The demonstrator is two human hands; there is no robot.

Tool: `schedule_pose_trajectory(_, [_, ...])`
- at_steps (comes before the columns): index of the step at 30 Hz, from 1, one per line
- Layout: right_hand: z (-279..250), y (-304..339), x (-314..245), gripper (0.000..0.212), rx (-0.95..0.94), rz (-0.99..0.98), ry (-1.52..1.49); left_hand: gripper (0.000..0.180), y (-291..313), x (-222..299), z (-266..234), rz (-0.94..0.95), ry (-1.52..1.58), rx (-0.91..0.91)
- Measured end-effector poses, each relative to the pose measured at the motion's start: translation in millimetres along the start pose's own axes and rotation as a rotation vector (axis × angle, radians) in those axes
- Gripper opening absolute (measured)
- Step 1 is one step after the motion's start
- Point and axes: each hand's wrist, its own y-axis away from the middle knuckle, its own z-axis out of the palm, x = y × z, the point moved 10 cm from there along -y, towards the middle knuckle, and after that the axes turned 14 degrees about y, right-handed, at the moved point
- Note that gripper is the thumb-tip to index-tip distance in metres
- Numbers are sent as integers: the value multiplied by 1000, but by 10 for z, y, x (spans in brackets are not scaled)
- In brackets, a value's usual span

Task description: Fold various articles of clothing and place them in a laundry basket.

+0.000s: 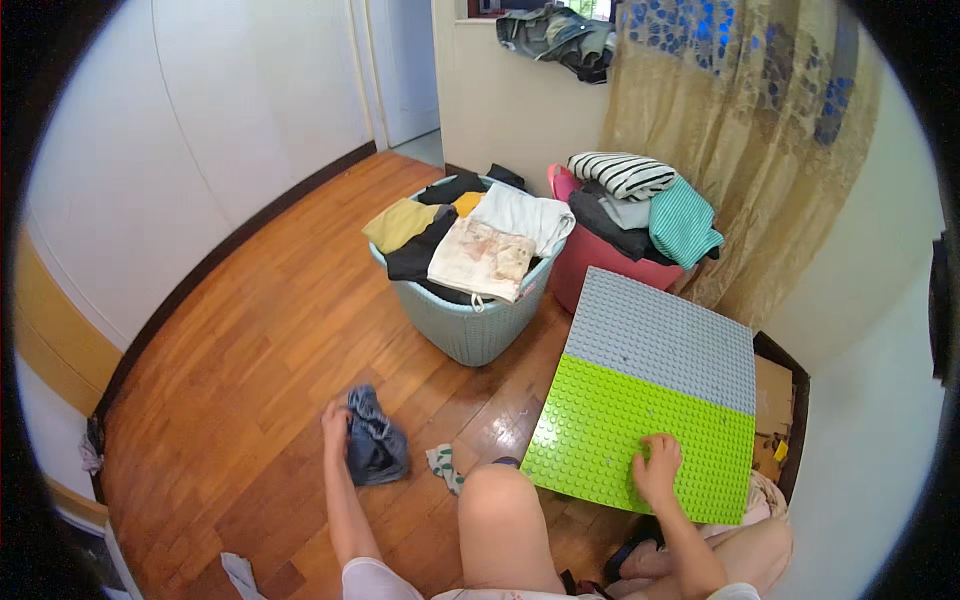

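My left hand [337, 424] grips a crumpled blue denim garment [376, 440] lying on the wooden floor in front of me. My right hand [658, 466] rests with fingers spread on the green half of a large studded baseplate [640, 400], whose far half is grey. The plate lies tilted over something at my right. My bare knee [500, 500] rises between the two hands.
A pale blue basket [470, 330] piled with clothes stands ahead. Behind it a pink basket [600, 270] holds striped and teal garments. A small patterned sock [442, 464] lies by my knee. A beige curtain [740, 150] hangs at right; white wall at left.
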Motion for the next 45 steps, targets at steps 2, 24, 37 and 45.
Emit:
schedule_pose_trajectory(2, [-171,-203,-74,26,-9,-37,-112,35,381,1146,806,169,241,-262])
schedule_pose_trajectory(24, [-3044,-1492,-1398,41,-306,20,-1262,54,4304,4276,3860,653,11,-1190])
schedule_pose_trajectory(37, [-4157,-1957,-1220,28,-84,-207,-1082,60,2623,1789,3934,192,357,-862])
schedule_pose_trajectory(45, [-4758,-1522,-1272,24,-96,-259,-1036,41,3317,1019,4257,74,160,-1165])
